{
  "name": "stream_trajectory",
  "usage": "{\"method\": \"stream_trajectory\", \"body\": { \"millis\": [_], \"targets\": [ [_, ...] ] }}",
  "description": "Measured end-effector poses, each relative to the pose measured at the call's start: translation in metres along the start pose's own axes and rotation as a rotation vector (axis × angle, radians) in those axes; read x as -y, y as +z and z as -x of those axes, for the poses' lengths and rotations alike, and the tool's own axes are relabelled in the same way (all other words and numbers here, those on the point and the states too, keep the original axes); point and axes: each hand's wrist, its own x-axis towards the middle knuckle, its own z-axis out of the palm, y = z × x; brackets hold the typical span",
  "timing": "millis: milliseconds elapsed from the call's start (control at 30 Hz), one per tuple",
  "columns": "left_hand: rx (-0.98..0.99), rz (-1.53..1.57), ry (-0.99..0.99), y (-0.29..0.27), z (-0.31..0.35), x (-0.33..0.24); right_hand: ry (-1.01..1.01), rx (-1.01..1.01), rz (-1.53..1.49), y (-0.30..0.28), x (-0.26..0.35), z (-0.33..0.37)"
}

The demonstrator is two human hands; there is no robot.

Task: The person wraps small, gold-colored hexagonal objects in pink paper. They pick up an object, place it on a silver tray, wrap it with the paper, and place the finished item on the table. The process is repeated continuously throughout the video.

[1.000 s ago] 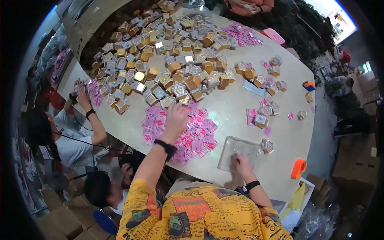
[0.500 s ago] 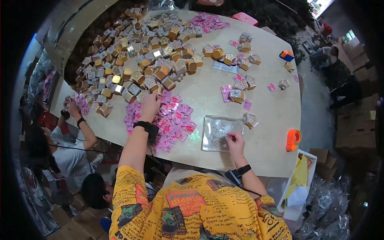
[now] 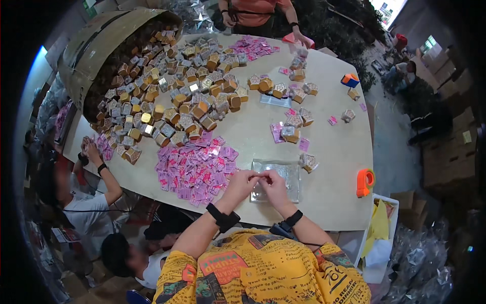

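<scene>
Both of my hands meet at the fingertips over the near edge of a shallow clear tray [image 3: 293,195]. My left hand [image 3: 243,185] is closed in a pinch, and my right hand [image 3: 274,187] pinches against it. Whatever sits between the fingertips is too small and hidden to make out. Small clear bits lie in the tray, hard to tell apart. Left of my hands spreads a heap of pink printed cards [image 3: 195,169]. Beyond it lies a large pile of gold-and-silver faceted pieces [image 3: 190,104]. One such piece [image 3: 307,162] rests just past the tray's right side.
An orange tape dispenser [image 3: 364,182] and a blue one [image 3: 350,79] stand along the right. Several faceted pieces with pink cards sit mid-table. A tipped carton [image 3: 86,61] borders the pile. Co-workers' hands [image 3: 91,152] work at the left; another person [image 3: 258,15] stands opposite.
My left hand has left the pink card heap and come right to the tray. My right hand has shifted left to meet it. Across the table, another person has come into view.
</scene>
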Motion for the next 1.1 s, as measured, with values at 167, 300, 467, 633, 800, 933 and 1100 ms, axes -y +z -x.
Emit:
{"method": "stream_trajectory", "body": {
  "millis": [167, 300, 467, 633, 800, 933, 1100],
  "targets": [
    [0.017, 0.057, -0.034, 0.003, -0.008, 0.003, -0.042, -0.042, 0.093, 0.001, -0.014, -0.002],
    [0.153, 0.326, -0.221, 0.005, -0.017, 0.016, -0.154, -0.057, 0.297, -0.003, -0.003, -0.006],
    [0.130, 0.682, -0.331, 0.018, -0.019, 0.033, -0.196, -0.016, 0.310, -0.009, -0.009, -0.006],
    [0.156, 0.107, -0.117, 0.033, -0.013, 0.051, -0.235, -0.137, 0.441, -0.035, -0.017, -0.031],
    [0.474, -0.553, 0.438, 0.025, 0.008, 0.077, -0.215, -0.080, 0.428, -0.019, -0.006, -0.081],
    [0.452, -0.607, 0.325, 0.008, 0.014, 0.080, -0.399, 0.078, 0.479, 0.041, -0.003, -0.135],
    [0.229, -0.470, 0.340, -0.026, 0.018, 0.069, -0.494, 0.211, 0.623, 0.122, -0.034, -0.192]
  ]
}}
